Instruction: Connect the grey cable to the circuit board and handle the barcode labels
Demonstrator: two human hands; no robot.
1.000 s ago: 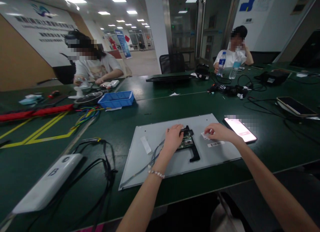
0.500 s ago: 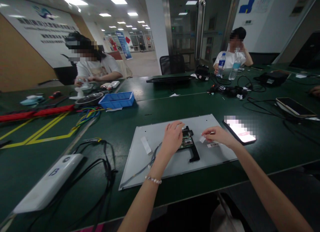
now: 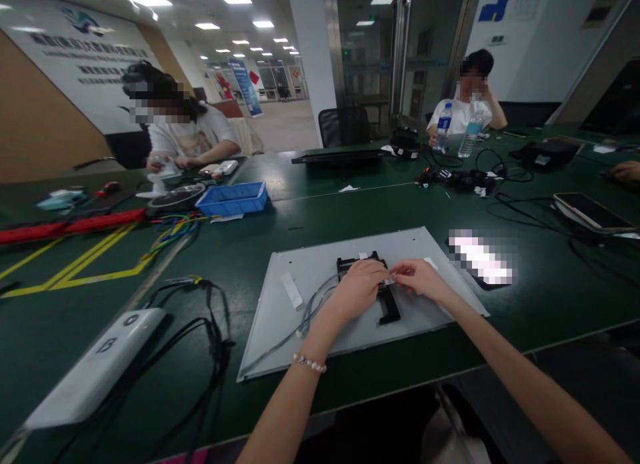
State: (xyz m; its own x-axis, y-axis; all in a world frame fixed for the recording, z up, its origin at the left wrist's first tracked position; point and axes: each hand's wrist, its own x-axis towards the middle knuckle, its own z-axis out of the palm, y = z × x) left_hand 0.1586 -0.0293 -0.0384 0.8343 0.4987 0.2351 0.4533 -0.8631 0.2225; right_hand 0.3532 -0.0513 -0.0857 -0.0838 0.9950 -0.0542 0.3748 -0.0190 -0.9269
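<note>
Since the earlier frame, the right hand (image 3: 414, 277) has moved left from the bare side of the white panel (image 3: 320, 264) to meet the left hand (image 3: 361, 287), which has slid right over the black frame (image 3: 389, 307). The panel lies flat on the worktop (image 3: 310, 227), its long axis running left to right, the right end a little farther away. The frame rests near the panel's middle, partly under the left hand; its exposed leg points toward the near edge, slanting slightly right, with the foot turned left. The right hand, just right of the frame, has its thumb and fingertips pinched together on a small pale piece (image 3: 389, 281), blurred between the two hands. The left hand is palm down; whether its fingers grip anything I cannot tell. Grey wires (image 3: 309, 311) emerge left of it, and a white strip (image 3: 292, 291) lies farther left.
</note>
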